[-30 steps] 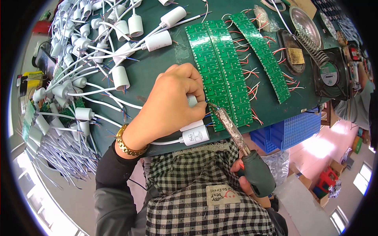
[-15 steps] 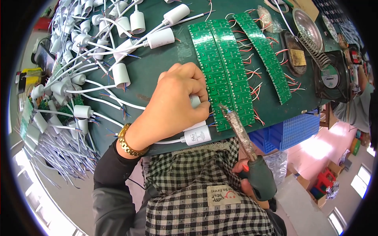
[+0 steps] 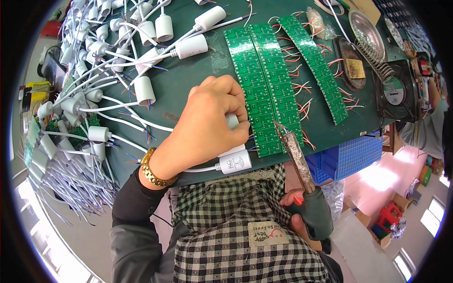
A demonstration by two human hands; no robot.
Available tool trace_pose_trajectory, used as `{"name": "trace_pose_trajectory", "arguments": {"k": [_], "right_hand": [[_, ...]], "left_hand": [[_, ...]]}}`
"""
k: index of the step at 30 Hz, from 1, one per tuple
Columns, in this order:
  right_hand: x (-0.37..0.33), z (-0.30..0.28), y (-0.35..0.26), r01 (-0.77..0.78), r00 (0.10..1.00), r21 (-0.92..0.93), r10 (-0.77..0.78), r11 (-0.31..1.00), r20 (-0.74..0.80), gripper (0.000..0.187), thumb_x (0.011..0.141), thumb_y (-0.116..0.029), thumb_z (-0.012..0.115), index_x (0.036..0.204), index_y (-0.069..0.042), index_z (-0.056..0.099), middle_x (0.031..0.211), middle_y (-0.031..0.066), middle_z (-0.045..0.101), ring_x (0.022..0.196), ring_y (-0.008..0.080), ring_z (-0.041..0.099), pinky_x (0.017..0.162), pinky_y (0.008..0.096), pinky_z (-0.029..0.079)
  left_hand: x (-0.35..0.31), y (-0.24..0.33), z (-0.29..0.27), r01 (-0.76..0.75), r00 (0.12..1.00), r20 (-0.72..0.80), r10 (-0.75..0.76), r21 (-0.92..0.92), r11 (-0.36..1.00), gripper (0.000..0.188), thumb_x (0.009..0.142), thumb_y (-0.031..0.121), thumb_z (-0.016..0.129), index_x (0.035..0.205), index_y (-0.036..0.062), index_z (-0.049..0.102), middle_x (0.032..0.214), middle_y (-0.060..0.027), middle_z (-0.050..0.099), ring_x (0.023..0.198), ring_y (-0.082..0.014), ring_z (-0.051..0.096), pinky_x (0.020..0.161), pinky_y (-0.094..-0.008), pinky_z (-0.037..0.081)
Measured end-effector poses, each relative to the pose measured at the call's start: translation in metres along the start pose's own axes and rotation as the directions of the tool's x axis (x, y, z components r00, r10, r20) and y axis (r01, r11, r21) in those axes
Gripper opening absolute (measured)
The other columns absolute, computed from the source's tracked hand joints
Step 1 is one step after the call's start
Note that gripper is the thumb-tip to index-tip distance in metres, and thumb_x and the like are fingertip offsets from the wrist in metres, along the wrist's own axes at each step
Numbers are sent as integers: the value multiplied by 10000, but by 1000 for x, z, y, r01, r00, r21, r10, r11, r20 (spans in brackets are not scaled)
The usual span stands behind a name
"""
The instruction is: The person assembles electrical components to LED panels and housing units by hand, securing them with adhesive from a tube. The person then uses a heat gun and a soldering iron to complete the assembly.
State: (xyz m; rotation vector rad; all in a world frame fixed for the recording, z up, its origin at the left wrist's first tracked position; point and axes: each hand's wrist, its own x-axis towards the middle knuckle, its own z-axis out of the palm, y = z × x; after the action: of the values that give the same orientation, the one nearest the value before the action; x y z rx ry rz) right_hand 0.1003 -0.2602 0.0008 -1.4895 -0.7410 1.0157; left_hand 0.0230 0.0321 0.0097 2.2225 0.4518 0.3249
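Note:
My left hand [image 3: 212, 113] is closed in a pinch around a white cylindrical lamp holder [image 3: 231, 120] at the left edge of a green circuit board panel [image 3: 257, 101]. Fingers hide most of that holder. Below it, a second white lamp holder [image 3: 236, 162] lies with its blue and brown wires against the panel's edge. My right hand [image 3: 297, 225], partly hidden by the handle, grips a soldering iron [image 3: 298, 160] with a dark green handle. Its tip is over the lower part of the panel's right-hand strip; whether it touches cannot be told.
White cabled lamp holders [image 3: 164, 28] are heaped at the left. Right of the panel lie another board strip [image 3: 316, 66] with red and white wires, a sponge tray [image 3: 354, 68], a coiled iron stand [image 3: 377, 61] and a black fan [image 3: 398, 94]. Blue crates [image 3: 351, 158] stand beyond the table edge.
The soldering iron has moved slightly right across the panel, and its handle has shifted a little too. The board panel sits slightly farther left. My left hand keeps its pinch almost unmoved.

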Motion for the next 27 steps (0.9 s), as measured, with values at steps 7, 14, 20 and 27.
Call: {"name": "trace_pose_trajectory", "arguments": {"k": [7,14,20,27], "right_hand": [[-8,-7,6,-67,994,-78,73,995,82,372,899,-280,593,1105,0,459,943,133,545,929,225,546,849,360,434],[-3,1,10,13,997,85,-7,996,-71,268,768,-97,630,1000,14,557,909,121,591,825,204,607,737,317,502],[3,0,9,23,997,114,-14,993,-79,324,830,-185,613,1056,21,506,967,124,575,885,208,589,798,335,489],[22,4,15,119,974,285,-56,951,-221,427,854,-279,646,1094,23,464,936,113,554,871,213,582,796,342,491]], "left_hand": [[0,0,0,-5,1000,5,5,-4,1000,100,622,12,687,646,19,590,799,-41,540,795,-210,511,703,-306,425],[-1,-1,2,1,1000,-10,-1,-22,1000,98,619,14,691,645,23,597,802,-41,545,799,-211,512,710,-310,422],[0,1,-1,62,998,24,-61,-42,997,96,631,43,692,618,55,597,846,-30,564,854,-226,518,777,-339,372],[1,2,-3,51,998,26,-50,-10,999,113,618,41,713,637,59,603,824,-12,547,824,-210,510,774,-326,378]]}}
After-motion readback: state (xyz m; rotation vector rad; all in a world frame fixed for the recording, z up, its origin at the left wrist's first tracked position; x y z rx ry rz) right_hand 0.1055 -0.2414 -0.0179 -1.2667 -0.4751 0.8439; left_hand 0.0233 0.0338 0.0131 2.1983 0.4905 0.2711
